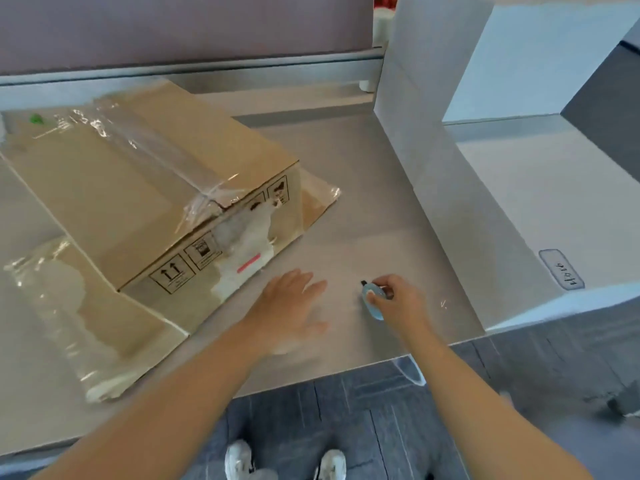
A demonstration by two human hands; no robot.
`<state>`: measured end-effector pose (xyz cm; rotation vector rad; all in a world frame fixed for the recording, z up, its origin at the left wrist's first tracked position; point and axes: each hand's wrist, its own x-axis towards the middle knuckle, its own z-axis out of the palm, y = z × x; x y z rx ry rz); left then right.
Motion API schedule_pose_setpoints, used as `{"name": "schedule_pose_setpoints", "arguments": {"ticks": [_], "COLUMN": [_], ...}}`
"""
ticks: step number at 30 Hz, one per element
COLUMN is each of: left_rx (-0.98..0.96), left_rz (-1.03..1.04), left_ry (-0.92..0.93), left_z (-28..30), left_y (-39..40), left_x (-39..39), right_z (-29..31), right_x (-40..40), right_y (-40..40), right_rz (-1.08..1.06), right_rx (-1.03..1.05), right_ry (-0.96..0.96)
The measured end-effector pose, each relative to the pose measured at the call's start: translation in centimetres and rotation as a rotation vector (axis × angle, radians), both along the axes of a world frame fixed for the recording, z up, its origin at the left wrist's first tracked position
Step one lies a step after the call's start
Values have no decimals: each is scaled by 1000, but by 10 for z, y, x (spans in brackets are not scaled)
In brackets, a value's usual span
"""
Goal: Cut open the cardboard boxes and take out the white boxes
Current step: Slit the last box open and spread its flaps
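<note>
Cardboard box (138,188): lies closed and taped on the left half of the counter (363,209), skewed to its edges, on flattened cardboard (104,323) wrapped in clear film.
Left hand (287,306): near the front edge, just off the box's near corner, fingers straight and spread, holding nothing; blurred.
Right hand (401,303): toward the front right corner, fingers clamped on a small blue cutter (374,299), probably a box opener.
White partition (433,168): along the right edge.
</note>
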<state>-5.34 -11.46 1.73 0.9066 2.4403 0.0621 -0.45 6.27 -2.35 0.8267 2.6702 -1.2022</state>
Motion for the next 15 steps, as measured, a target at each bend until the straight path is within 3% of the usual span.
{"name": "schedule_pose_setpoints", "arguments": {"ticks": [8,15], "left_rx": [36,201], "left_rz": [88,91], "left_ry": [1,159], "left_z": [1,54], "left_y": [-7,-16], "left_x": [10,3], "right_z": [-12,39], "right_x": [-1,-17], "right_y": [4,-2], "right_rz": [74,167], "right_rx": [74,124], "right_ry": [-21,59]}}
